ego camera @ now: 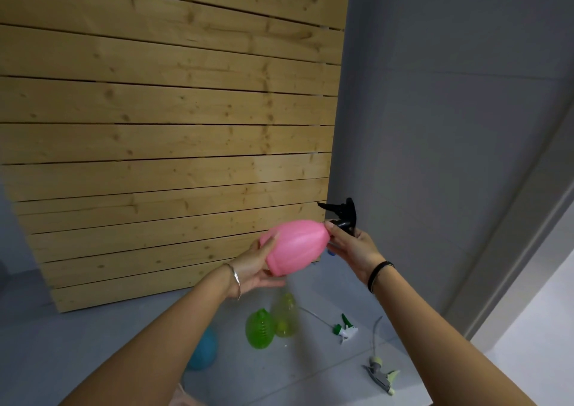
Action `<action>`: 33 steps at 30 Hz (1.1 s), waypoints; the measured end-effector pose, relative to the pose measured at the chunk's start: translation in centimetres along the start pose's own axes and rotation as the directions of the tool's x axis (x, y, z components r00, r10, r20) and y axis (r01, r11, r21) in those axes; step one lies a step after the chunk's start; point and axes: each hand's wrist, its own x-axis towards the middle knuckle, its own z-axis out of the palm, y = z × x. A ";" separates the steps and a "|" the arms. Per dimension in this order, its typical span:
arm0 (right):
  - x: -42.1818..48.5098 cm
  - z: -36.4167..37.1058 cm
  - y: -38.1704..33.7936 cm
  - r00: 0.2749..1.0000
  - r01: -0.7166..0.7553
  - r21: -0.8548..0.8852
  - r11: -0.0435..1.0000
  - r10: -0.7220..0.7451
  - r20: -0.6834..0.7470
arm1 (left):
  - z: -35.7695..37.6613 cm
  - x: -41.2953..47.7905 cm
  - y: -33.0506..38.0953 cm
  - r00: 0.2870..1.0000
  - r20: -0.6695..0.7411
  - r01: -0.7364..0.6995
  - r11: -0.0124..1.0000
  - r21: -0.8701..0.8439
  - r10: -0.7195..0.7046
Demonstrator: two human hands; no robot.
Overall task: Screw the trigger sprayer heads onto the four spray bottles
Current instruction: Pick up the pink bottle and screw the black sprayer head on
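Note:
I hold a pink spray bottle [295,247] sideways in the air, its base cupped by my left hand [253,264]. My right hand [352,248] grips the black trigger sprayer head [343,216] at the bottle's neck. On the grey floor below stand a ribbed green bottle [261,329], a clear yellow-green bottle [285,315] and a blue bottle [203,348] partly hidden by my left forearm. Two loose sprayer heads lie to the right: a white and green one [346,329] and a grey one with pale green parts [380,373].
A tall panel of horizontal wooden slats [170,119] stands close in front on the left. A grey wall [450,110] and a door frame [528,225] lie to the right. The items rest on grey floor tiles [295,374].

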 end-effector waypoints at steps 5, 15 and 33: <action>-0.3 -0.1 0.1 0.999 -0.030 0.012 0.999 0.029 0.035 | 0.1 -0.3 0.7 0.995 0.101 0.007 0.998 -0.070 0.000; -0.2 0.4 0.1 0.999 -0.011 0.014 1.000 0.011 0.036 | 0.0 -0.3 0.2 0.995 0.061 0.075 0.997 0.014 -0.076; -0.2 1.7 0.2 0.997 0.013 0.039 0.999 -0.016 0.078 | -1.4 0.1 0.1 0.993 0.036 0.115 0.987 -0.115 -0.111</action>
